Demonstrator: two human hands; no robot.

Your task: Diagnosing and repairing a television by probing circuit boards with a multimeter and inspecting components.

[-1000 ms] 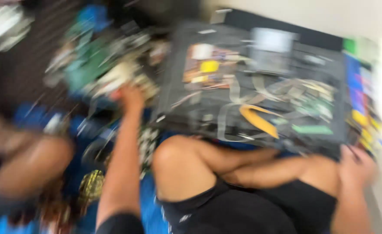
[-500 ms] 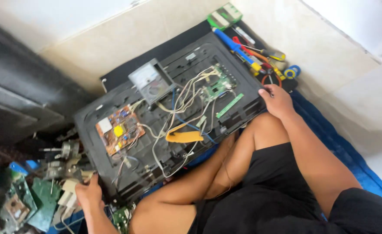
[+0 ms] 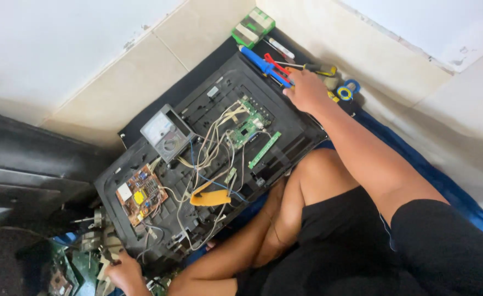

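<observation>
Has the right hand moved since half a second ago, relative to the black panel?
Yes. The right hand left the black panel's edge near the knee and now sits at its far corner, on the blue-handled tools.

matt black plastic panel (image 3: 208, 109), glossy tile floor (image 3: 115, 77), blue cloth (image 3: 416, 164)

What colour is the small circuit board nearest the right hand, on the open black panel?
Green circuit board, on the black panel, clearest in the head view.
</observation>
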